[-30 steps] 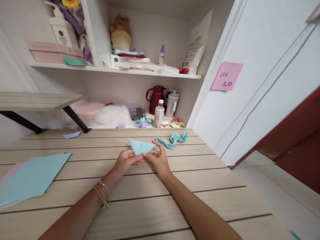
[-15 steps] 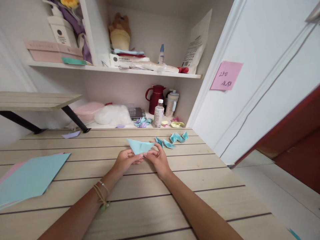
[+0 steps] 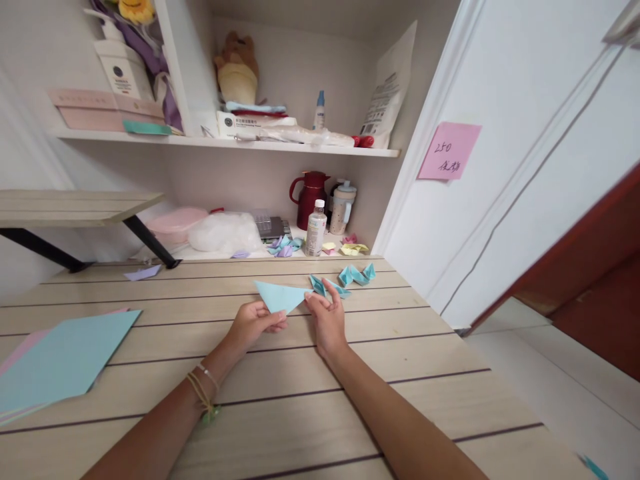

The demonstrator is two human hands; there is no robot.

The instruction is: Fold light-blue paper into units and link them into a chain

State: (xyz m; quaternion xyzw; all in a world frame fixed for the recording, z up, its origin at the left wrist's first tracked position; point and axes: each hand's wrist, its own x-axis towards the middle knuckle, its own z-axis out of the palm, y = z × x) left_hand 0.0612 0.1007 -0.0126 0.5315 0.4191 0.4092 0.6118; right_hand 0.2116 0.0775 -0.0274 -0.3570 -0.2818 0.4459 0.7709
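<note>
A light blue folded paper (image 3: 281, 297), triangular with its long edge uppermost, is held just above the wooden table (image 3: 280, 413). My left hand (image 3: 256, 320) pinches its lower part, thumb in front and fingers behind. The thumb and a finger of my right hand (image 3: 327, 317) close on its right corner. Right behind that hand lie several small blue paper boats (image 3: 359, 275), two of them partly covered by its fingers.
Blue and pink sheets (image 3: 65, 363) are stacked at the left. A purple folded paper (image 3: 143, 273) lies near the black leg of a small raised shelf (image 3: 80, 207). At the back stand a bottle (image 3: 315, 230), a red jug (image 3: 311, 200) and more folded papers (image 3: 286, 247).
My right hand has moved from the paper's lower edge to its right corner. The paper now looks flatter and straighter along the top. My left hand stays about where it was.
</note>
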